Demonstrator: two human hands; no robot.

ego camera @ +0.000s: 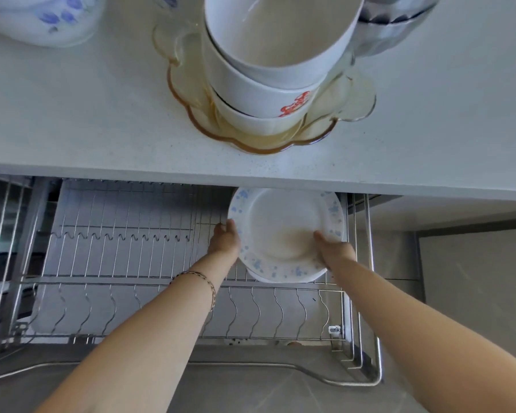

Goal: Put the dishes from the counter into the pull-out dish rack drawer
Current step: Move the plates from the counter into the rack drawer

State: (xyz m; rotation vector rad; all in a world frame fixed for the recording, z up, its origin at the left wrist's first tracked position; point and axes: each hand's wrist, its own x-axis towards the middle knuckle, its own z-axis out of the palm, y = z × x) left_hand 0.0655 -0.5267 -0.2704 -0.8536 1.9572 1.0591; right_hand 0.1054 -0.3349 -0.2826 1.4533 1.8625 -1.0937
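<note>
Both hands hold a white plate with blue flower specks low over the right part of the pull-out wire dish rack. My left hand grips its left rim, and my right hand grips its lower right rim with the thumb inside. A second plate edge shows just under it. On the white counter above, a stack of white bowls stands on an amber glass scalloped plate.
A blue-flowered white dish sits at the counter's far left, and a dark-rimmed bowl at the far right. The rack's steel frame rail runs along its right side, next to a grey cabinet panel.
</note>
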